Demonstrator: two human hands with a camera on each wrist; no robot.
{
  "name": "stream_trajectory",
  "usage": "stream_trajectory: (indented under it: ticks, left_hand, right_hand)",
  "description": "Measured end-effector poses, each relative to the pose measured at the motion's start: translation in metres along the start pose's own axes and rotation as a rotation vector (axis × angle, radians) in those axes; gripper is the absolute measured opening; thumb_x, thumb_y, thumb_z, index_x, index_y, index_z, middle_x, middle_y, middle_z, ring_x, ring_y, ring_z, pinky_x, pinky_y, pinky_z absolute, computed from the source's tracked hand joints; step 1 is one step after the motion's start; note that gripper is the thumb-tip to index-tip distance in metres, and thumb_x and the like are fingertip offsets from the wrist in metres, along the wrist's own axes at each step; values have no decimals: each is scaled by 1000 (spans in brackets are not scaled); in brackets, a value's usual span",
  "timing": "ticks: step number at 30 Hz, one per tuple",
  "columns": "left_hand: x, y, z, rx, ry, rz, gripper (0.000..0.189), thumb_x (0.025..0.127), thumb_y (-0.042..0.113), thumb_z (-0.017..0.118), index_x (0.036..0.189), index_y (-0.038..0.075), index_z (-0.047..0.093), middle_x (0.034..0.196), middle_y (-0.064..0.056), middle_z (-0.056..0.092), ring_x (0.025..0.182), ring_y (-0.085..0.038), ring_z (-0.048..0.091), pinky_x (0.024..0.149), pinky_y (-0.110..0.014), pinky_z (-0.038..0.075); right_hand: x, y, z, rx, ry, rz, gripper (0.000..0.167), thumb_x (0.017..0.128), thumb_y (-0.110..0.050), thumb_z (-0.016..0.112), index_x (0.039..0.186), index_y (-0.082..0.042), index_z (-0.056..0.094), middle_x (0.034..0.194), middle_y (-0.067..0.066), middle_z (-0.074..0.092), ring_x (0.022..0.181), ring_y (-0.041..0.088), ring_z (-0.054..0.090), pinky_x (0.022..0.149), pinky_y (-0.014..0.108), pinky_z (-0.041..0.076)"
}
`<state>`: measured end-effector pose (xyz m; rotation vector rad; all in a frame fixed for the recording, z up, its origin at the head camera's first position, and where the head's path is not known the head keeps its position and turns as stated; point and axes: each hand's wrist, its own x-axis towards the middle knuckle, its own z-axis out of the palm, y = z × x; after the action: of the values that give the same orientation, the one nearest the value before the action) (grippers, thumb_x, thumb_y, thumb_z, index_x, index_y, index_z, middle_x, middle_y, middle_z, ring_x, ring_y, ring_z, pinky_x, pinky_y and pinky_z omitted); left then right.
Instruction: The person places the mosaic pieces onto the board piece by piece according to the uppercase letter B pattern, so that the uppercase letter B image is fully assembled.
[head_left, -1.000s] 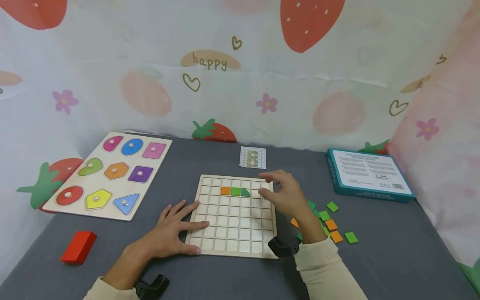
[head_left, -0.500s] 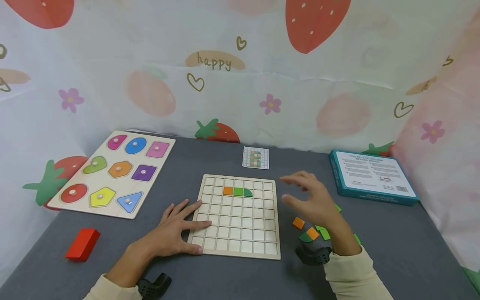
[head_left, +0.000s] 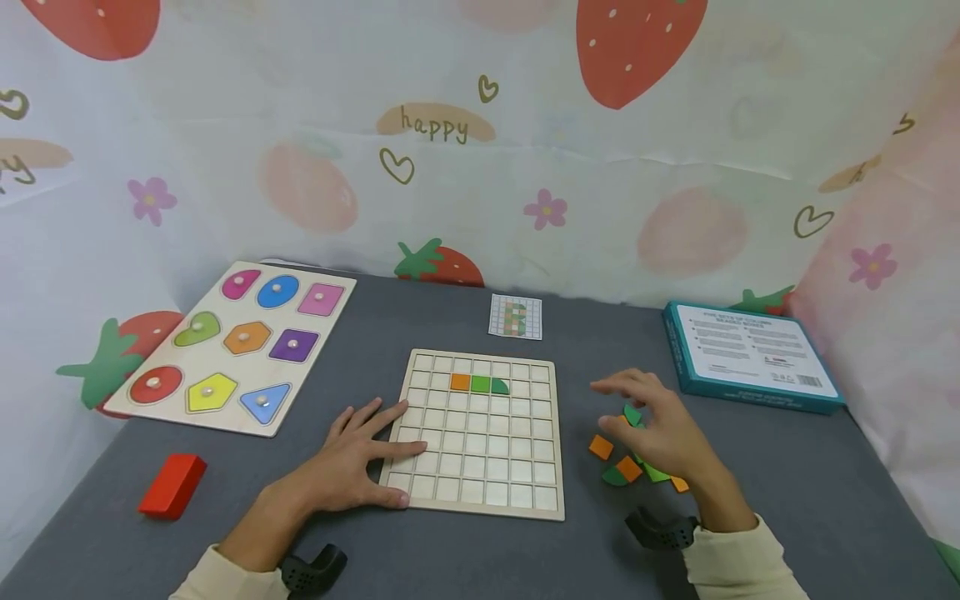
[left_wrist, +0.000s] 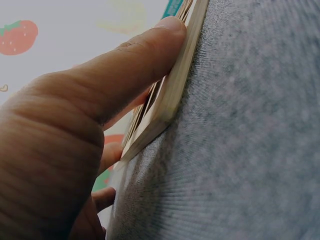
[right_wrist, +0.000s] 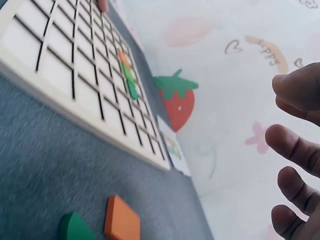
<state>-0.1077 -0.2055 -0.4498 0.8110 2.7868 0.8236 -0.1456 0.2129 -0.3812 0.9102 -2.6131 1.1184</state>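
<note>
A wooden grid board [head_left: 474, 433] lies in the middle of the table. In its second row sit an orange square tile [head_left: 460, 382], a light green square tile [head_left: 480, 383] and a dark green rounded tile [head_left: 499, 386], side by side. My left hand [head_left: 341, 462] rests spread on the board's left edge; in the left wrist view its thumb [left_wrist: 150, 47] presses the rim. Right of the board, my right hand [head_left: 660, 429] hovers over a loose pile of orange and green tiles [head_left: 628, 468], partly hiding it. Its fingers are apart from the thumb and hold nothing.
A small pattern card [head_left: 515, 317] lies behind the board. At the left are a shape puzzle board with knobs [head_left: 247, 358] and a red block [head_left: 172, 487]. A teal box [head_left: 753, 357] stands at the back right, before a strawberry-print cloth [head_left: 450, 192].
My right hand has moved from above the board's upper right corner to the right and down, over the loose tiles. The left hand stays on the board. The whole view has shifted slightly.
</note>
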Motion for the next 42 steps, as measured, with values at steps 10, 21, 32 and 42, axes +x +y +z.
stream_trajectory:
  ticks: [10, 21, 32, 42]
  left_hand:
    - [0, 1, -1, -4, 3, 1, 71, 74, 64, 72, 134, 29, 61, 156, -10, 24, 141, -43, 9, 105, -63, -2]
    - [-1, 1, -1, -6, -1, 1, 71, 75, 64, 72, 135, 28, 60, 157, -10, 24, 141, -44, 8, 105, -63, -2]
    - [0, 2, -1, -8, -2, -10, 72, 74, 65, 71, 135, 29, 60, 157, -8, 23, 142, -43, 8, 106, -63, -2]
    - [0, 1, 0, -8, 0, -8, 72, 74, 64, 71, 135, 28, 60, 157, -9, 24, 141, -43, 8, 105, -63, -3]
  right_hand:
    - [-13, 22, 5, 8, -63, 112, 35, 86, -5, 73, 120, -6, 67, 117, 2, 60, 102, 30, 47, 74, 47, 39]
    - [-21, 38, 12, 26, -150, 114, 33, 88, -10, 72, 120, -7, 67, 121, 5, 58, 108, 31, 45, 86, 60, 38]
    - [-24, 49, 17, -28, -229, 136, 32, 84, -2, 73, 114, -12, 72, 119, 4, 56, 99, 26, 41, 77, 45, 40]
    - [-21, 48, 23, -192, -251, 99, 27, 83, -9, 76, 109, -16, 74, 113, 0, 54, 92, 22, 39, 74, 41, 34]
